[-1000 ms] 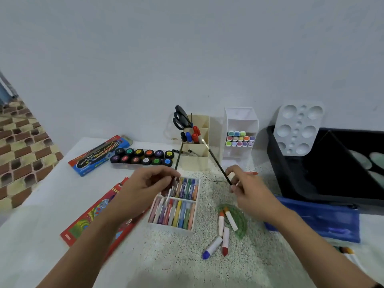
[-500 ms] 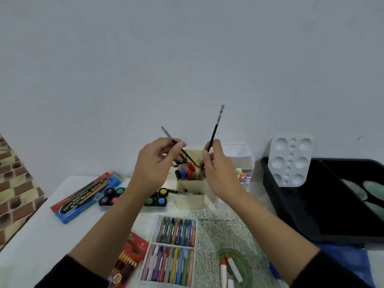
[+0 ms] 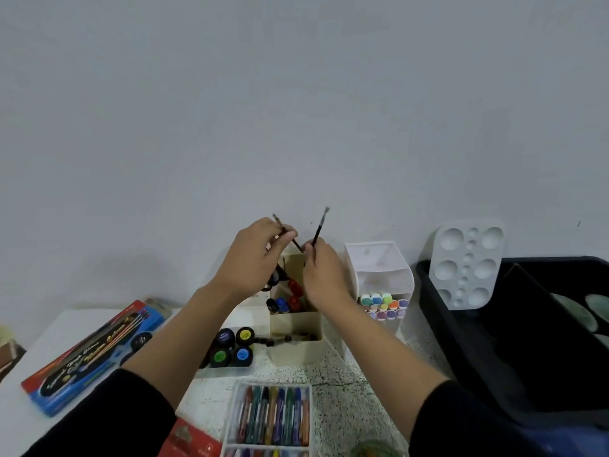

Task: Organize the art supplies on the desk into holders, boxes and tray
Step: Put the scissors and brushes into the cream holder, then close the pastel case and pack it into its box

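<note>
Here, the left hand (image 3: 253, 262) pinches a thin brown brush (image 3: 278, 223) and the right hand (image 3: 324, 275) pinches a black brush (image 3: 319, 227), fingers curled, both just above the cream holder (image 3: 295, 324) at the back edge of the desk (image 3: 346, 380).

Black left sleeve (image 3: 108, 413), black right sleeve (image 3: 461, 420), both ending mid-forearm, forearms bare

A plain pale grey wall (image 3: 296, 94) fills the upper half, unmarked except for a few small dark specks low on the right. The desk (image 3: 342, 400) stands against it, white at the left and speckled in the middle. Soft, even light throws faint shadows on the wall.
</note>
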The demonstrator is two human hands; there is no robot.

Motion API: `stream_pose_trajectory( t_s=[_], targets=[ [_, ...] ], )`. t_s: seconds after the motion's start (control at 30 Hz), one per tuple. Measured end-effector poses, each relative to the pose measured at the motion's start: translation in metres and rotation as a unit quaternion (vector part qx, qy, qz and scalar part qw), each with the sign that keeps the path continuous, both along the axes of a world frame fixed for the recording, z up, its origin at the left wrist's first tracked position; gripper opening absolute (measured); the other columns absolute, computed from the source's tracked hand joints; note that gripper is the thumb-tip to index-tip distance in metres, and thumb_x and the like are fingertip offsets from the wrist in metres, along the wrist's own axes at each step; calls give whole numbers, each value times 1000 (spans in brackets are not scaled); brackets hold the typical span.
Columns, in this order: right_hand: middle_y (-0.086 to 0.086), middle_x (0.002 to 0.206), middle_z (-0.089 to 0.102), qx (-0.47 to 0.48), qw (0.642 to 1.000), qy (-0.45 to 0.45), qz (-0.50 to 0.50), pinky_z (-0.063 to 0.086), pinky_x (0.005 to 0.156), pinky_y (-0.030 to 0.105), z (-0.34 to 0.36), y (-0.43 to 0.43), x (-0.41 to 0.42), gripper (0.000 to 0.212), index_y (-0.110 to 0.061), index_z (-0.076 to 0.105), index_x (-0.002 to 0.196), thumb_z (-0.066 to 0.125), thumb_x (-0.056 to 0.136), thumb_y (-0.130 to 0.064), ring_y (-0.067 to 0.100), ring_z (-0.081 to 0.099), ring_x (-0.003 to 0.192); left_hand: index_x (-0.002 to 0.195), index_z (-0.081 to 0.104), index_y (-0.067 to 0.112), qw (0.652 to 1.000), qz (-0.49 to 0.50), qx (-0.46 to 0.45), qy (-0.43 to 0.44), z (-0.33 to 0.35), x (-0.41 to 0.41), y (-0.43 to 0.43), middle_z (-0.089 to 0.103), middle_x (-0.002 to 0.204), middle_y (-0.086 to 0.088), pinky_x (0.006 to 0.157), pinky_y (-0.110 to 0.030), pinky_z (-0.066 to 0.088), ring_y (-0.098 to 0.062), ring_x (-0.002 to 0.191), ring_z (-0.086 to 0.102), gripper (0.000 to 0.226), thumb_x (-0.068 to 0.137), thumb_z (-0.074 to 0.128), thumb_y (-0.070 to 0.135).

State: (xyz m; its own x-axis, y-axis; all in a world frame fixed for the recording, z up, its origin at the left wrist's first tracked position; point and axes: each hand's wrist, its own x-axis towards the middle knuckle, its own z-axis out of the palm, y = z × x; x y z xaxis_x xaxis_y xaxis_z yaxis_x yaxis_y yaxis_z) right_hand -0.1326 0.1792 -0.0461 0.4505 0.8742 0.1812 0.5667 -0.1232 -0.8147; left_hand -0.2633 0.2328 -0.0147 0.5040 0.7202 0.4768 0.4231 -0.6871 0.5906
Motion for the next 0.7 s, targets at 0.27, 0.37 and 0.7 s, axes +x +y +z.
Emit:
stream_pose_trajectory(
  t_s=[0.27,0.37,0.7],
  targets=[
    [5,93,59,13,998,-58,27,37,57,29,-16,-2,-2,12,-17,47,103,36,107,-18,20,56,78,104,68,22,998,-43,36,-33,4,-9,-8,62,103,9,81,-12,44,-3,99,58,21,106,47,22],
    [-1,91,58,28,998,-46,21,37,57,25,-18,-7,-1,15,-18,49,106,33,108,-20,12,52,74,102,69,19,997,-41,49,-47,5,-11,-13,63,101,8,80,-12,43,-3,96,59,23,105,47,22],
    [5,102,62,37,999,-3,3,37,66,24,-19,-12,3,20,-12,56,112,37,108,-18,19,57,90,97,64,30,979,42,30,197,-22,-4,0,56,83,13,93,-44,31,-16,99,50,25,105,42,38]
  ],
)
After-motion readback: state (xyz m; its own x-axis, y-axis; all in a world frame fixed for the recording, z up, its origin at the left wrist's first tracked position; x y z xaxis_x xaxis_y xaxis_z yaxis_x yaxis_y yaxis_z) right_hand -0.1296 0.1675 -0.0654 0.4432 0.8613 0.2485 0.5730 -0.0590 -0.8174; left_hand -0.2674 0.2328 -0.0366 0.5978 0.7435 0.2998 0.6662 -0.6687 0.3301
